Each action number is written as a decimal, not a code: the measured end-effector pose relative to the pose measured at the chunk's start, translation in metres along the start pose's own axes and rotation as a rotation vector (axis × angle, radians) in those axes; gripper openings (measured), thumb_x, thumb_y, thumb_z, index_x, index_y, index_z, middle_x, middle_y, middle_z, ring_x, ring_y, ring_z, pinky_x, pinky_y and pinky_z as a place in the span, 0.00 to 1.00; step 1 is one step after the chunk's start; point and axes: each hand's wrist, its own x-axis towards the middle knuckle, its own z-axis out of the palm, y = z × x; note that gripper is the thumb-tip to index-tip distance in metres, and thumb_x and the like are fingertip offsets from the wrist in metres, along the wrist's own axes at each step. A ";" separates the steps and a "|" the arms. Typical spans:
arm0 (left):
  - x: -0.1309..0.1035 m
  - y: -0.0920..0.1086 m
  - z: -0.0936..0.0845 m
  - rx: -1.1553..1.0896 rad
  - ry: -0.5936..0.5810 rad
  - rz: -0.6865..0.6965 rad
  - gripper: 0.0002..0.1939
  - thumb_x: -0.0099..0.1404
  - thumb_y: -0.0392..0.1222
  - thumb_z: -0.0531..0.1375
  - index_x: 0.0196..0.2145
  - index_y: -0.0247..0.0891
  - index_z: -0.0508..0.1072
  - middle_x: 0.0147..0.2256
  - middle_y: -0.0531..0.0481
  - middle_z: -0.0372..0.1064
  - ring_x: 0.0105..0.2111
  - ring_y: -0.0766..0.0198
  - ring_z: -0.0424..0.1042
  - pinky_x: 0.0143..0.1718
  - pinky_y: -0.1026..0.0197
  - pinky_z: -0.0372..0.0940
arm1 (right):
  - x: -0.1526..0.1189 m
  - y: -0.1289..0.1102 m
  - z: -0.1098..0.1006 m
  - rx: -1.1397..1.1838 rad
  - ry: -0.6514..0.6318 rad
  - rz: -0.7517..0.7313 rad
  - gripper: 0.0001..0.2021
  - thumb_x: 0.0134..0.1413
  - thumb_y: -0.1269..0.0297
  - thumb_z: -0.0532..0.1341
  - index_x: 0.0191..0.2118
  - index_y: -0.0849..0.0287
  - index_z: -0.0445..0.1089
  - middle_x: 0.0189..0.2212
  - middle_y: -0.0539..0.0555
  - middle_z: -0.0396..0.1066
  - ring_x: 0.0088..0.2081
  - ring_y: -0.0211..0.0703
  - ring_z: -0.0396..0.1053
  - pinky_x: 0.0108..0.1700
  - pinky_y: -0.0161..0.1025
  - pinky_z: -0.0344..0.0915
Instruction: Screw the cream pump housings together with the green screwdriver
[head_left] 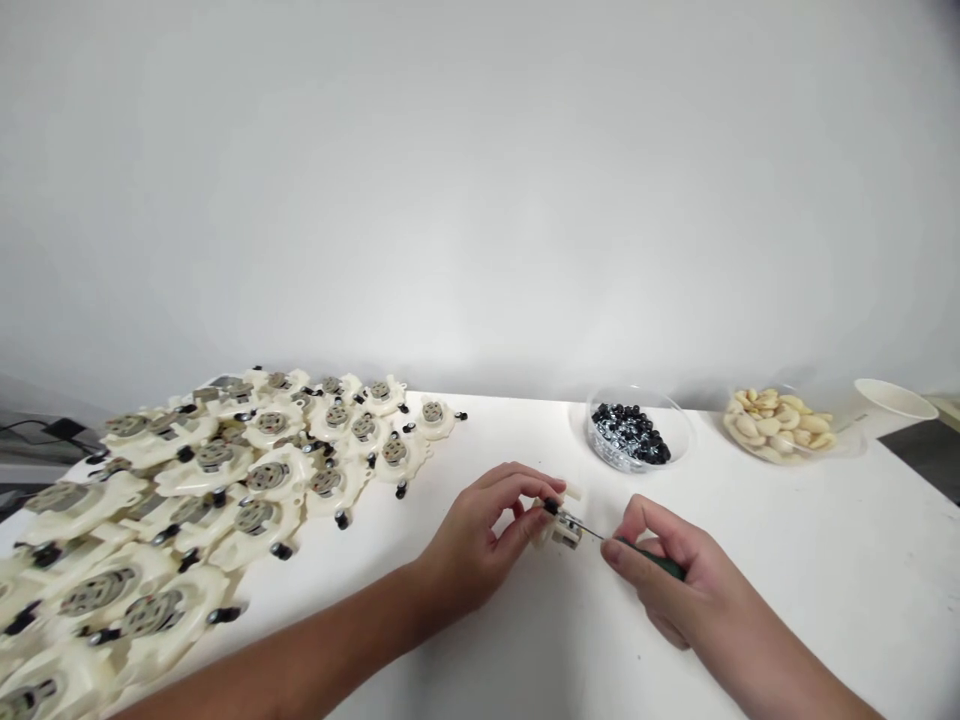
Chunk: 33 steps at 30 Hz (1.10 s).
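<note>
My left hand (487,530) is closed on a cream plastic part (574,496) with a grey metal piece, held above the white table near its middle. A small black piece (551,506) shows between the thumb and fingers. My right hand (667,580) is wrapped round the dark green handle of a screwdriver (651,558). Its thin shaft points left, and its tip meets or nearly meets the metal side of the part; the exact contact is too small to tell.
Many cream parts with motors and black ends (270,475) lie piled across the left of the white table (480,430). A clear bowl (679,430) of black pieces stands behind my hands. Further right are a container of cream pieces (784,425) and a white cup (896,400).
</note>
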 end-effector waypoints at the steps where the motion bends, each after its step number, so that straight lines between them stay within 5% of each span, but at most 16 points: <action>1: 0.000 0.000 -0.001 0.002 -0.004 0.001 0.06 0.74 0.37 0.58 0.44 0.40 0.76 0.50 0.43 0.76 0.45 0.59 0.76 0.41 0.60 0.71 | 0.002 0.002 -0.001 0.066 -0.035 0.025 0.23 0.59 0.42 0.65 0.31 0.54 0.59 0.17 0.39 0.46 0.20 0.31 0.38 0.23 0.36 0.35; 6: 0.004 -0.001 -0.005 -0.011 -0.032 0.002 0.07 0.74 0.37 0.58 0.45 0.40 0.76 0.49 0.43 0.77 0.46 0.58 0.76 0.43 0.59 0.71 | 0.009 0.011 -0.007 0.314 -0.179 0.103 0.21 0.63 0.46 0.65 0.32 0.53 0.57 0.16 0.37 0.43 0.18 0.30 0.32 0.21 0.35 0.32; 11: 0.006 -0.008 -0.005 -0.058 0.029 -0.055 0.07 0.73 0.42 0.60 0.45 0.40 0.75 0.50 0.43 0.75 0.48 0.56 0.75 0.45 0.58 0.70 | 0.015 0.002 -0.013 0.214 -0.219 0.000 0.17 0.63 0.48 0.64 0.36 0.54 0.61 0.16 0.37 0.43 0.20 0.31 0.34 0.23 0.36 0.33; 15: 0.009 -0.016 -0.006 -0.161 0.182 -0.239 0.11 0.71 0.49 0.61 0.43 0.39 0.74 0.44 0.47 0.73 0.36 0.63 0.74 0.36 0.61 0.70 | 0.022 0.000 -0.016 0.089 -0.102 -0.128 0.18 0.58 0.49 0.68 0.42 0.53 0.61 0.23 0.40 0.52 0.22 0.31 0.42 0.25 0.35 0.38; 18: 0.012 -0.018 -0.007 -0.324 0.236 -0.383 0.13 0.70 0.51 0.63 0.43 0.38 0.73 0.38 0.51 0.71 0.29 0.67 0.73 0.34 0.62 0.70 | 0.028 0.006 -0.017 -0.060 -0.028 -0.201 0.20 0.60 0.46 0.65 0.33 0.55 0.59 0.24 0.42 0.52 0.24 0.33 0.47 0.26 0.35 0.43; 22: 0.013 -0.015 -0.001 -0.566 0.176 -0.446 0.14 0.70 0.51 0.62 0.45 0.38 0.74 0.41 0.50 0.73 0.35 0.64 0.76 0.42 0.59 0.72 | 0.032 0.018 -0.018 -0.226 0.032 -0.268 0.26 0.66 0.42 0.58 0.26 0.55 0.53 0.19 0.42 0.49 0.23 0.36 0.49 0.27 0.36 0.46; 26: 0.013 -0.011 0.014 -0.745 0.104 -0.448 0.14 0.72 0.50 0.61 0.45 0.36 0.75 0.43 0.46 0.73 0.41 0.62 0.73 0.44 0.59 0.73 | 0.032 0.020 -0.019 -0.291 0.005 -0.426 0.21 0.70 0.46 0.55 0.33 0.57 0.66 0.26 0.47 0.60 0.29 0.39 0.57 0.32 0.37 0.53; 33: 0.023 -0.014 0.021 -0.726 0.079 -0.459 0.15 0.70 0.52 0.63 0.43 0.36 0.75 0.38 0.48 0.71 0.42 0.62 0.72 0.45 0.56 0.74 | 0.037 0.024 -0.021 -0.210 0.054 -0.462 0.19 0.67 0.47 0.59 0.34 0.58 0.68 0.27 0.46 0.58 0.30 0.39 0.55 0.33 0.37 0.51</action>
